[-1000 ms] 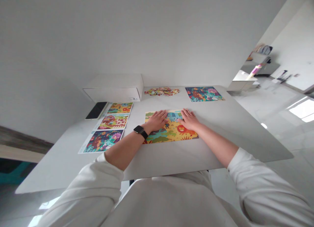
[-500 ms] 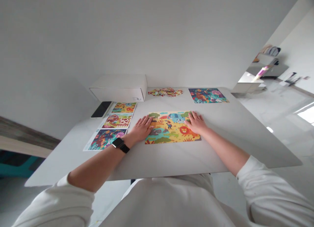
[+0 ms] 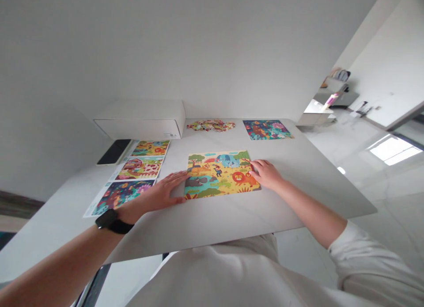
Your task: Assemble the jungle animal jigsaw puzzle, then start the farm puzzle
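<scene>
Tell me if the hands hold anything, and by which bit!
Nothing looks gripped: the big lion picture lies flat, left hand at its left edge, right hand at its right.

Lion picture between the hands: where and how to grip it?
Probably best by its left and right edges, coming in low from both sides. The lion picture lies flat and thin on the table, with no raised part to pinch from above. The left hand and right hand are at those edges.

An animal picture (image 3: 225, 176) lay on the table (image 3: 185, 225).
The left hand (image 3: 164, 193) met its left edge, the right hand (image 3: 267, 174) its right.
</scene>
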Demonstrator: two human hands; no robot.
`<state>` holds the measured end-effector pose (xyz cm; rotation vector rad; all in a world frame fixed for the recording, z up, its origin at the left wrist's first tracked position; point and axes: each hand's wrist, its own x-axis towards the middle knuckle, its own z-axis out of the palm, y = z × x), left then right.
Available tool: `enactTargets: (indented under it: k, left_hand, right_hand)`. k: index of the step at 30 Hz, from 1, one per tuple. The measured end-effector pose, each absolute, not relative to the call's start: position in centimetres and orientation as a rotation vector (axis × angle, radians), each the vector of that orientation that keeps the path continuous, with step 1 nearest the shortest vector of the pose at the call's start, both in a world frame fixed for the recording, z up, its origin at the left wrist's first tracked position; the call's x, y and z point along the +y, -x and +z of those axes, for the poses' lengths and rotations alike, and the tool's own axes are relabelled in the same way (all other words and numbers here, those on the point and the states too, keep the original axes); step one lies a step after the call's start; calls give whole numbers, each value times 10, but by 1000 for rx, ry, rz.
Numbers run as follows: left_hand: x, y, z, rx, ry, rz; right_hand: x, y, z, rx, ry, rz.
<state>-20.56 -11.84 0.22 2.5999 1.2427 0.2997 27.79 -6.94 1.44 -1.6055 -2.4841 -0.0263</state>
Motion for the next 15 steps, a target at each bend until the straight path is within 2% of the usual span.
enactTargets:
  k: [15]
  left_hand:
    - [-74,50,-2,1068,-2672,356]
  right_hand:
    - [-109,-415,16,-2357,1840,305]
